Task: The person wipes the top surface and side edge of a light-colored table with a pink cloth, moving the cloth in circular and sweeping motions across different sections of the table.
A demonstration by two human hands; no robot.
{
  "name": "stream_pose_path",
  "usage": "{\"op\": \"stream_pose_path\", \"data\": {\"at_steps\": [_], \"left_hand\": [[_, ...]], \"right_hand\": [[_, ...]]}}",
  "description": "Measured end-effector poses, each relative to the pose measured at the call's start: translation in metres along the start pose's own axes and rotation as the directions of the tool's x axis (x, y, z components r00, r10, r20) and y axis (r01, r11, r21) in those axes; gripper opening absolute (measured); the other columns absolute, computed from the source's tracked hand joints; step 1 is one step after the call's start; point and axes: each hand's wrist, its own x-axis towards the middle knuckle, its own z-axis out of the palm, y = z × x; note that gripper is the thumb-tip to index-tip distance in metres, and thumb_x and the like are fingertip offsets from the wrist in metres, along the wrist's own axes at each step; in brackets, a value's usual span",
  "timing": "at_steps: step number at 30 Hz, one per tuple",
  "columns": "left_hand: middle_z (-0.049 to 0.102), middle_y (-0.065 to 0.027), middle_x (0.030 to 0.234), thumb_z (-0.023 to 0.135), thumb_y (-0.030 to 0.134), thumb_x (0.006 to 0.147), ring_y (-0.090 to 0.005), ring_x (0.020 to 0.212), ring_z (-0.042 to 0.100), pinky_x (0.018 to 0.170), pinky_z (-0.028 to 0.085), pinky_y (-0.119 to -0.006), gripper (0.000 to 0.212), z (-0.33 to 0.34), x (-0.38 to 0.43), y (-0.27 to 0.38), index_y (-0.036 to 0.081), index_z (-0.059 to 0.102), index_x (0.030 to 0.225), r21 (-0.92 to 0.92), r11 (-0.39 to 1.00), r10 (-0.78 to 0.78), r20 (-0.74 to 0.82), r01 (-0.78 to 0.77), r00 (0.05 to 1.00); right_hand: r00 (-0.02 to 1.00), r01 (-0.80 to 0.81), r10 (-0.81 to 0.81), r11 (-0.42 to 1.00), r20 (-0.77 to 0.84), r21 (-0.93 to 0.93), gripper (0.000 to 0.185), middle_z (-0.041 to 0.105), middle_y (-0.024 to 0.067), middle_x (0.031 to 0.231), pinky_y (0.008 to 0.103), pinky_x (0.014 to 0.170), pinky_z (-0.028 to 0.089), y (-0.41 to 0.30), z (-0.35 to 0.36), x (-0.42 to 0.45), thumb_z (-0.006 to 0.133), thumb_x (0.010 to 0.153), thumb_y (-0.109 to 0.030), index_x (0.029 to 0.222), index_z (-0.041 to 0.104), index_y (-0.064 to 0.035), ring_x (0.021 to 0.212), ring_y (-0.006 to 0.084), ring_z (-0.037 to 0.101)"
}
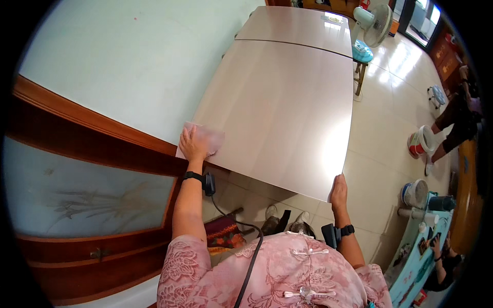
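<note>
A long, glossy pale table [281, 111] stretches away in front of me, with a dark seam across its far part. At its near left corner my left hand [193, 143] lies palm down on a thin pinkish cloth [215, 139], which is spread on the tabletop and partly hidden under the hand. My right hand [339, 192] grips the near right corner of the table at its edge, its thumb side up and the other fingers mostly hidden. Each wrist wears a black strapped device, and a cable runs from the left one.
A wall and a wooden cabinet [92, 188] with glass panels border the left. To the right are a fan [375, 25], a stool [361, 54], a bucket [425, 138], another bucket [416, 192] and a turquoise table [418, 246]. One person stands and another sits there.
</note>
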Motion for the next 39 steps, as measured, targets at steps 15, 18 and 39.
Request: {"op": "stream_pose_path", "data": {"at_steps": [15, 18, 39], "left_hand": [[0.025, -0.0223, 0.132, 0.052, 0.033, 0.075, -0.047, 0.121, 0.015, 0.096, 0.012, -0.06, 0.053, -0.033, -0.157, 0.139, 0.006, 0.043, 0.12, -0.58, 0.779, 0.122, -0.233, -0.239, 0.965], [0.022, -0.0227, 0.134, 0.05, 0.035, 0.075, -0.0473, 0.121, 0.014, 0.097, 0.011, -0.06, 0.057, -0.033, -0.161, 0.123, 0.007, 0.04, 0.123, -0.628, 0.736, 0.191, -0.166, -0.253, 0.968], [0.004, -0.0275, 0.138, 0.053, 0.02, 0.08, -0.038, 0.129, 0.008, 0.105, 0.009, -0.041, 0.079, 0.004, -0.147, 0.093, -0.006, -0.001, 0.133, -0.922, 0.302, -0.419, 0.099, 0.241, 0.903]], "right_hand": [[0.99, -0.126, 0.128, 0.991, -0.061, 0.036, 0.031, 0.042, 0.004, 0.099, 0.0241, 0.082, 0.032, 0.006, -0.002, 0.001, 0.034, 0.093, -0.028, 0.099, 0.041, 0.0015, 0.091, 0.0122, 0.039], [0.961, -0.26, 0.265, 0.963, -0.076, 0.073, 0.051, 0.045, 0.009, 0.121, 0.0272, 0.095, 0.029, 0.004, -0.005, 0.004, 0.034, 0.092, -0.036, 0.119, 0.04, 0.007, 0.111, 0.017, 0.041], [0.975, -0.177, 0.168, 0.983, -0.148, -0.051, 0.056, 0.018, 0.0151, 0.14, 0.0282, 0.106, 0.011, -0.009, -0.01, -0.005, 0.031, 0.093, -0.032, 0.133, 0.017, 0.0035, 0.13, 0.0194, 0.016]]}}
